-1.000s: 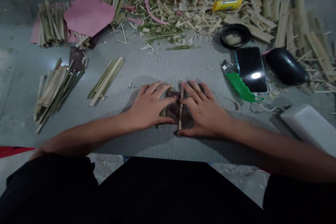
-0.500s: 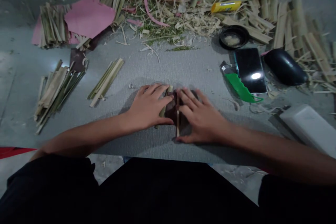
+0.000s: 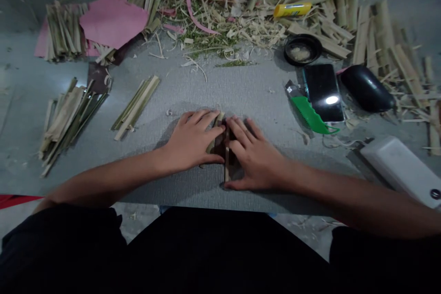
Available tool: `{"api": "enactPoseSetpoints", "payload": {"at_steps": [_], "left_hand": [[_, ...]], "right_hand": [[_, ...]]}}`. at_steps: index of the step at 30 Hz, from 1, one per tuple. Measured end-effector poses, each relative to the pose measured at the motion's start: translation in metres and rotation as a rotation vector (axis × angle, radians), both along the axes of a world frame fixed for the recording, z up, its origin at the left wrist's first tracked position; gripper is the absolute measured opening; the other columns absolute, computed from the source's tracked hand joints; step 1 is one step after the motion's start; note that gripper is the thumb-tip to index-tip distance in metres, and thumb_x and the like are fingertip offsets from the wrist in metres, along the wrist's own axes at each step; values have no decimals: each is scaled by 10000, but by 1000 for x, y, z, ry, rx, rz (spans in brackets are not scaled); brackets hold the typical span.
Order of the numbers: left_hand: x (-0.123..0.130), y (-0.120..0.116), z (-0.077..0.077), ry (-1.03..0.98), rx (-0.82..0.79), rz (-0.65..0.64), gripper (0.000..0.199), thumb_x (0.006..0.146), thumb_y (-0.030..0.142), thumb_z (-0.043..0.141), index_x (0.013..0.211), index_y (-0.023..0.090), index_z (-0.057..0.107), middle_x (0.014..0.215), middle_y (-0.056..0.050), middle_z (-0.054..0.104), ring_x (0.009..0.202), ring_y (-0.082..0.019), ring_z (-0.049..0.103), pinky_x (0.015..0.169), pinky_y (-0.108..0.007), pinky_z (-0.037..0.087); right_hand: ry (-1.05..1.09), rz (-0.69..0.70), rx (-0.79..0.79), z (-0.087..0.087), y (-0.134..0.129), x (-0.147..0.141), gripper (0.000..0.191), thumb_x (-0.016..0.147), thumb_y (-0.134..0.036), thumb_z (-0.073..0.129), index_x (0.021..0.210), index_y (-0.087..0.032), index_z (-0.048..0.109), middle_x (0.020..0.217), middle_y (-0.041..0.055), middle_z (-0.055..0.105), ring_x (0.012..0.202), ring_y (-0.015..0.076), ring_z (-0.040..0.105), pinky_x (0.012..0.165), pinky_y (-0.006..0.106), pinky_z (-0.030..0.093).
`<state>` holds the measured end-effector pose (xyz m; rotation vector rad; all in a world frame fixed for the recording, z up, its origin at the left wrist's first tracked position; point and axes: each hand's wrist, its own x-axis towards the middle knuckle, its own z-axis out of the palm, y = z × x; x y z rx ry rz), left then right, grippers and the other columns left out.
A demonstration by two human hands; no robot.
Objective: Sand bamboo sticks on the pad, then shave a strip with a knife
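- Fingers of our left hand [image 3: 188,142] are resting apart over a greenish strip [image 3: 216,129]; our right hand [image 3: 260,158] is spanning a pale stick [image 3: 226,167], fingers and thumb apart along it.
- At the clock's centre, the stick is lying by a partly hidden dark sheet [image 3: 217,148].
- We are judging the work partway: loose strips [image 3: 136,108] are waiting at ten o'clock, a larger pile [image 3: 65,124] at nine.
- Toward one o'clock, a black dish [image 3: 285,53] is holding pale bits [image 3: 299,53].

On the bench [image 3: 241,85], a dark-screened phone [image 3: 322,89] is flanked by a green-handled cutter [image 3: 308,112] and a rounded black object [image 3: 368,88]. Pale bits are held in a black dish [image 3: 315,55]. A yellow tube [image 3: 292,9], pink paper [image 3: 113,20] and a white box [image 3: 396,165] are also seen.
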<state>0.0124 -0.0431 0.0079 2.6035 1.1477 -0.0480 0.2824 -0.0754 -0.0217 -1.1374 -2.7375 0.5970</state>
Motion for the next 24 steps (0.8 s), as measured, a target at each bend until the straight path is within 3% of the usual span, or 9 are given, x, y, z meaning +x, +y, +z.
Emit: {"api": "enactPoseSetpoints", "payload": {"at_steps": [2, 5, 10, 15, 24], "left_hand": [[0, 0, -1, -8, 9, -2, 868, 931, 722, 992, 1627, 252, 774, 1870, -206, 561, 1723, -506, 505, 1392, -697, 452], [0, 0, -3, -19, 18, -5, 888, 933, 723, 989, 1645, 243, 763, 1860, -222, 566, 1716, -519, 506, 1380, -711, 453], [-1, 1, -4, -27, 4, -8, 841, 947, 720, 977, 1607, 235, 786, 1866, -216, 559, 1729, -517, 490, 1388, -702, 448], [-1, 2, -5, -39, -14, 1, 858, 962, 689, 973, 1671, 262, 747, 1891, -200, 528, 1745, -513, 467, 1414, -709, 410], [-5, 9, -6, -69, 1, -14, 896, 953, 734, 953, 1660, 221, 752, 1825, -212, 602, 1679, -496, 544, 1382, -691, 444]], "right_hand": [[-4, -10, 2, -1, 2, 0, 1063, 842, -860, 929, 1508, -59, 719, 1957, 408, 261, 1856, 579, 238, 1496, 802, 186], [-12, -134, 30, -1, 7, 0, 1087, 816, -783, 972, 1568, -55, 679, 1971, 396, 239, 1861, 603, 187, 1485, 838, 161], [10, -13, -8, -2, 5, -2, 1064, 847, -838, 937, 1538, -67, 690, 1973, 393, 231, 1872, 557, 198, 1504, 794, 156], [19, -130, 16, -9, 20, 8, 1122, 802, -827, 966, 1602, -103, 661, 1995, 340, 237, 1871, 579, 174, 1502, 821, 113], [30, -126, 12, -13, 22, 15, 1107, 848, -892, 896, 1622, -148, 627, 2018, 299, 201, 1884, 546, 164, 1499, 827, 113]]}}
